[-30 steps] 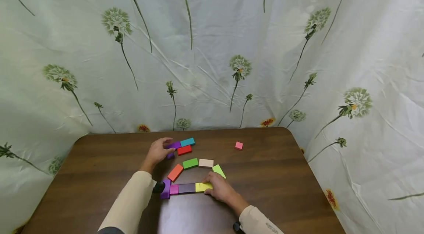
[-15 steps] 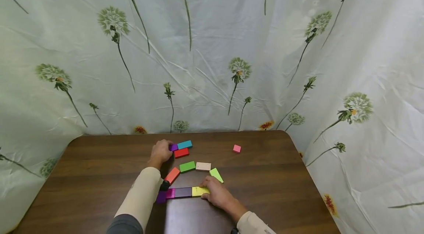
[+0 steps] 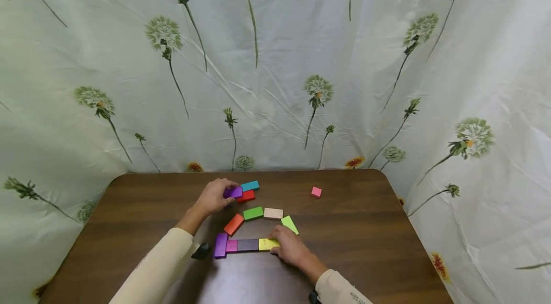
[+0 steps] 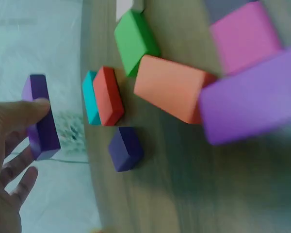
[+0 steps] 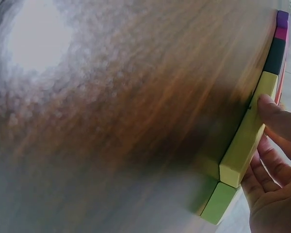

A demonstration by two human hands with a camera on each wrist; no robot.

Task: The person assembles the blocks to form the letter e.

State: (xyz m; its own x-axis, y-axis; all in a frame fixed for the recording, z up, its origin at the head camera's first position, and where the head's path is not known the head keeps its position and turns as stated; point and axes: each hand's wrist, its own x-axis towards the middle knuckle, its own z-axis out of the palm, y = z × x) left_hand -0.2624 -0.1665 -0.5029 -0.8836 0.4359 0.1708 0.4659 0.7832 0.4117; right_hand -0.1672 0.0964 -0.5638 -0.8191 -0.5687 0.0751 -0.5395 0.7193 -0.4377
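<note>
My left hand pinches a purple block between thumb and fingers, lifted off the table in the left wrist view. Below it on the table stand a small dark purple block, a red block and a teal block. At the right end of a straight row, my right hand grips a yellow block, thumb on the near side and fingers on the far side. Leftward the row continues with a dark block, a magenta block and an upended-looking purple block.
Behind the row curve an orange block, a green block, a beige block and a lime block. A small pink block sits at the back right of the brown table. A flowered curtain hangs behind.
My left hand has raised the purple block from beside the teal and red blocks. My right hand stays on the yellow block. The head view has shifted slightly.
</note>
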